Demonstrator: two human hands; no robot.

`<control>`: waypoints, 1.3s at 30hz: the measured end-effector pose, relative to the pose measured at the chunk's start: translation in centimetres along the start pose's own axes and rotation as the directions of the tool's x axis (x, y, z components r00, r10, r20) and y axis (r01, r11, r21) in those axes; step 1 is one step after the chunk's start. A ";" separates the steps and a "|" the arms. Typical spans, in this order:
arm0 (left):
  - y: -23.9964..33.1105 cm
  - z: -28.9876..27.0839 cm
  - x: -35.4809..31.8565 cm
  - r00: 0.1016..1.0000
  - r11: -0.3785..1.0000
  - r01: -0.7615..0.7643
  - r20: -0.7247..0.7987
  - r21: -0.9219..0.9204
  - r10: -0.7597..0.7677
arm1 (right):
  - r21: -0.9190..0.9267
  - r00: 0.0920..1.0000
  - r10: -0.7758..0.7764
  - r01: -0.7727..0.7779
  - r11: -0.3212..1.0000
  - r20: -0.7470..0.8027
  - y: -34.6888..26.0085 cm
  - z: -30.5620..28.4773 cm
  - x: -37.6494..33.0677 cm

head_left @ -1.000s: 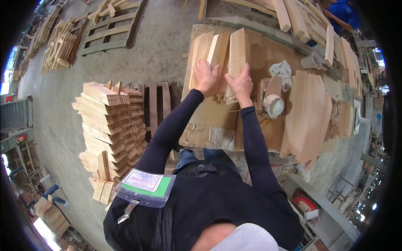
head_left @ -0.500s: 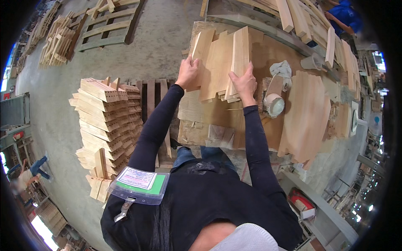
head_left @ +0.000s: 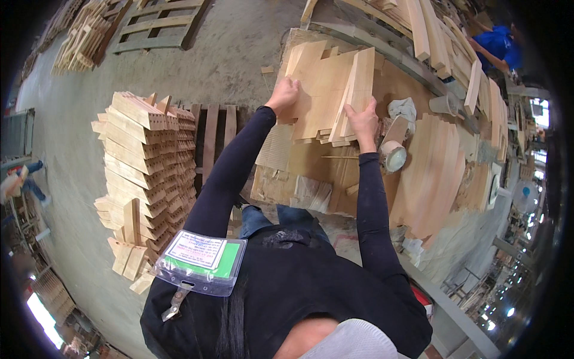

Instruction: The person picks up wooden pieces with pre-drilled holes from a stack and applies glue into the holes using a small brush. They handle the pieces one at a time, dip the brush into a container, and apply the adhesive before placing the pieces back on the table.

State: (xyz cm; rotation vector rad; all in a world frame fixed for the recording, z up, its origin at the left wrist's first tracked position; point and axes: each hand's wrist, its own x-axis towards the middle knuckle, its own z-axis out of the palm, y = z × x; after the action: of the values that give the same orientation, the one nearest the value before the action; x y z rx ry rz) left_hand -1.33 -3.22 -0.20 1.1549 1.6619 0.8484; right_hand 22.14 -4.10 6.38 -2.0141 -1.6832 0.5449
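Note:
Several pale wooden boards (head_left: 323, 90) lie side by side in a low stack on the worktable (head_left: 275, 185). My left hand (head_left: 285, 96) is closed on the outer edge of the leftmost board (head_left: 304, 58), its fingers partly hidden. On the other side, my right hand (head_left: 363, 121) grips the near part of a narrow board (head_left: 362, 75), thumb on top. That narrow board rests tilted against another strip at the right of the stack. Beside my right hand stand a white-smeared round container (head_left: 393, 157) and a crumpled whitish cloth (head_left: 403, 112).
Wide boards (head_left: 427, 179) lie fanned at the right. A tall stack of drilled wooden pieces (head_left: 140, 173) stands at the left, by a slatted pallet (head_left: 216, 128). Long timber (head_left: 418, 30) lies beyond the table, where a person in blue (head_left: 499, 48) stands.
The leftmost board, tilted up before, now lies flatter against the middle boards, with my left hand still on it. My right hand keeps its hold. The whole view has shifted slightly.

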 end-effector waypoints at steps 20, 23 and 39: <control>-10.7 -11.7 -27.0 0.872 0.980 -0.143 -0.487 -0.138 0.059 | -0.534 0.989 -0.050 -0.032 0.845 -0.139 2.8 6.7 3.0; -14.8 -19.6 -38.6 0.679 0.995 0.050 -0.727 -0.088 -0.099 | -0.513 0.996 -0.078 0.050 0.857 -0.033 -0.8 4.6 -0.6; -32.5 -42.8 -63.2 0.759 0.298 0.639 -0.519 0.709 -0.393 | -0.091 0.684 -0.690 0.722 0.686 0.236 -12.6 7.4 -16.9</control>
State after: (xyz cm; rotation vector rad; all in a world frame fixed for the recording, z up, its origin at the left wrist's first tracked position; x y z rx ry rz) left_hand -42.60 -75.04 4.17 0.9660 2.6181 -0.4295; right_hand 4.93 -18.15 7.77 -1.2370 -2.5071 0.3012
